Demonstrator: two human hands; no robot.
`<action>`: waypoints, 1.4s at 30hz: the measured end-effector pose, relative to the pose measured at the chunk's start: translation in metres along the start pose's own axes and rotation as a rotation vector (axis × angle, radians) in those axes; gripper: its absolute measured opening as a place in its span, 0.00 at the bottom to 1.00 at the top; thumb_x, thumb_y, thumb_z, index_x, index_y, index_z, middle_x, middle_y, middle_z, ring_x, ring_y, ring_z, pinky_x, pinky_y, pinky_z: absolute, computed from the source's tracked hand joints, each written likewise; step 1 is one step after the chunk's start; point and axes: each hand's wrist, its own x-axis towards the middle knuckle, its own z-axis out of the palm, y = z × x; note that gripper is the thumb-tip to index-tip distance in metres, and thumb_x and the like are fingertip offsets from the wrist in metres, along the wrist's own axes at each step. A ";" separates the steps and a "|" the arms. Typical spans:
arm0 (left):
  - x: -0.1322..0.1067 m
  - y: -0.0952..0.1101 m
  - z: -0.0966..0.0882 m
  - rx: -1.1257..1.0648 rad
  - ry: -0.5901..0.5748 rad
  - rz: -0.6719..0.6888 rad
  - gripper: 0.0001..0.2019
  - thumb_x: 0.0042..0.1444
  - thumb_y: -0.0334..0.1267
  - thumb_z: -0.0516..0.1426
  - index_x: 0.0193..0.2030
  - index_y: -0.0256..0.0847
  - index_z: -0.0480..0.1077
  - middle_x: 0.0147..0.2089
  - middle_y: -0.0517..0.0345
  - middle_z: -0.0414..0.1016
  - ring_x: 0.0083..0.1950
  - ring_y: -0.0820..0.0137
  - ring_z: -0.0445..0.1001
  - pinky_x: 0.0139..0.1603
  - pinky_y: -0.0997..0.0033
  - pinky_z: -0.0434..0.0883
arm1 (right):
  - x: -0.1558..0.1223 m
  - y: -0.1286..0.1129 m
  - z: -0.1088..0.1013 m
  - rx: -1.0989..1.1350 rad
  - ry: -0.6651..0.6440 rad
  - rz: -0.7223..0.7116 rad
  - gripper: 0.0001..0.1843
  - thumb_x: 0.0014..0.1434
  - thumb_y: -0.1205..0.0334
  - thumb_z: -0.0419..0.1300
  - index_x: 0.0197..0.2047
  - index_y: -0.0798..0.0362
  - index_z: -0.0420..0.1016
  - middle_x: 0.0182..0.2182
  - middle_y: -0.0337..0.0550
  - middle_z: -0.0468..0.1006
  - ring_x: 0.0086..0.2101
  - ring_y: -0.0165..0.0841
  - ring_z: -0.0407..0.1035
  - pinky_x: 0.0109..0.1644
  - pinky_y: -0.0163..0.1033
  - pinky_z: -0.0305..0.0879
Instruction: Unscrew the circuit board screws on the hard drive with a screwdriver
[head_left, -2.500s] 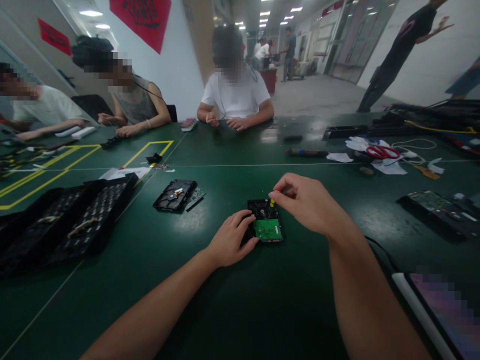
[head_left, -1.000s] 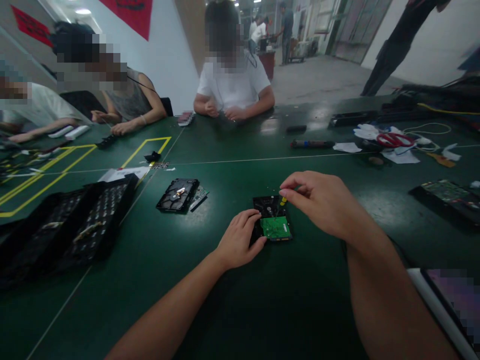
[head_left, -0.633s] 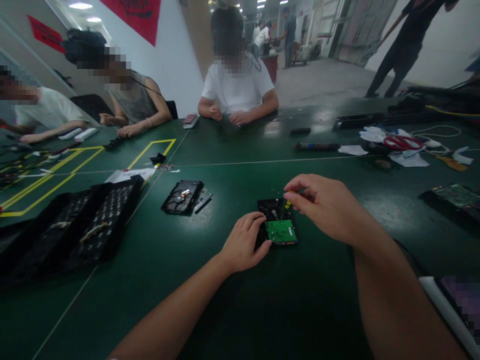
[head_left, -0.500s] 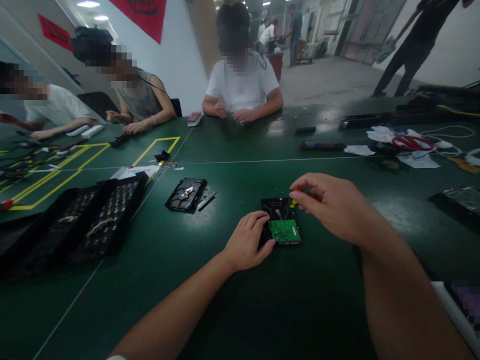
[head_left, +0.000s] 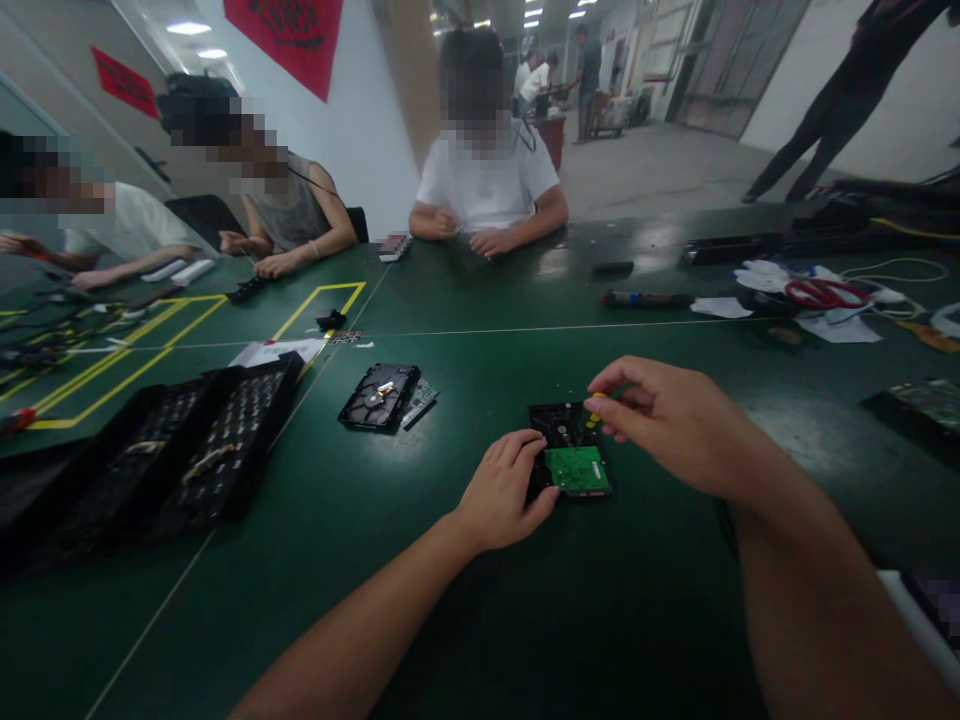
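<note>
A hard drive point(head_left: 551, 418) with a green circuit board point(head_left: 577, 470) facing up lies flat on the table in front of me. My left hand point(head_left: 504, 485) grips its left side, fingers at the upper edge and thumb near the lower corner. Above the drive's upper right part, my right hand point(head_left: 649, 415) pinches a small screwdriver point(head_left: 592, 420) with yellow on its handle. Its thin shaft slants down toward the drive; whether the tip sits in a screw I cannot tell. A few tiny bits, perhaps screws, lie just beyond the drive.
Another hard drive point(head_left: 379, 397) lies to the left with a loose circuit board point(head_left: 420, 402) beside it. Farther left stands a black compartment tray point(head_left: 247, 430). A pen-shaped electric screwdriver point(head_left: 646, 300), gloves point(head_left: 761, 275) and cables are at the right. Several people sit across the green table point(head_left: 450, 340).
The whole view has shifted slightly, so everything sits a little lower and farther right. Both hands keep their hold at the drive, with the screwdriver still over its upper right.
</note>
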 end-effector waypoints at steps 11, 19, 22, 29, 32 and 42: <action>0.001 -0.008 -0.008 -0.017 -0.080 0.061 0.37 0.64 0.56 0.62 0.72 0.41 0.55 0.71 0.37 0.64 0.72 0.47 0.65 0.71 0.39 0.67 | -0.001 -0.001 0.005 -0.048 0.021 0.036 0.10 0.67 0.53 0.62 0.45 0.49 0.77 0.32 0.42 0.85 0.31 0.36 0.79 0.34 0.39 0.70; 0.004 -0.015 -0.010 0.017 -0.052 0.068 0.34 0.62 0.51 0.64 0.69 0.41 0.58 0.67 0.39 0.67 0.69 0.47 0.68 0.70 0.38 0.67 | 0.009 -0.013 0.006 -0.079 -0.014 0.034 0.09 0.67 0.53 0.62 0.44 0.50 0.77 0.32 0.42 0.85 0.31 0.36 0.78 0.34 0.39 0.69; 0.003 -0.021 -0.015 0.034 -0.039 0.059 0.34 0.61 0.50 0.64 0.69 0.41 0.59 0.67 0.39 0.67 0.69 0.47 0.68 0.70 0.39 0.67 | 0.017 -0.018 0.009 -0.091 -0.020 -0.007 0.09 0.67 0.54 0.61 0.44 0.50 0.76 0.33 0.42 0.85 0.32 0.36 0.79 0.34 0.39 0.69; 0.006 -0.031 -0.020 0.044 -0.027 0.052 0.34 0.62 0.50 0.63 0.69 0.40 0.59 0.67 0.39 0.67 0.69 0.47 0.68 0.70 0.39 0.67 | 0.021 -0.017 0.015 -0.031 -0.006 -0.043 0.08 0.68 0.56 0.60 0.45 0.50 0.77 0.34 0.42 0.84 0.33 0.37 0.79 0.36 0.39 0.69; 0.005 -0.034 -0.017 0.043 -0.019 0.034 0.35 0.62 0.50 0.63 0.71 0.40 0.58 0.69 0.38 0.66 0.70 0.47 0.67 0.71 0.38 0.66 | 0.017 -0.014 0.016 -0.004 0.004 -0.032 0.08 0.69 0.56 0.60 0.46 0.50 0.77 0.34 0.42 0.84 0.34 0.37 0.78 0.37 0.39 0.69; 0.006 -0.033 -0.016 0.018 0.000 0.011 0.36 0.61 0.52 0.64 0.71 0.42 0.58 0.69 0.39 0.65 0.70 0.46 0.66 0.71 0.36 0.66 | 0.020 -0.012 0.025 0.040 0.058 -0.068 0.11 0.69 0.54 0.61 0.49 0.49 0.79 0.41 0.44 0.84 0.36 0.36 0.78 0.39 0.39 0.70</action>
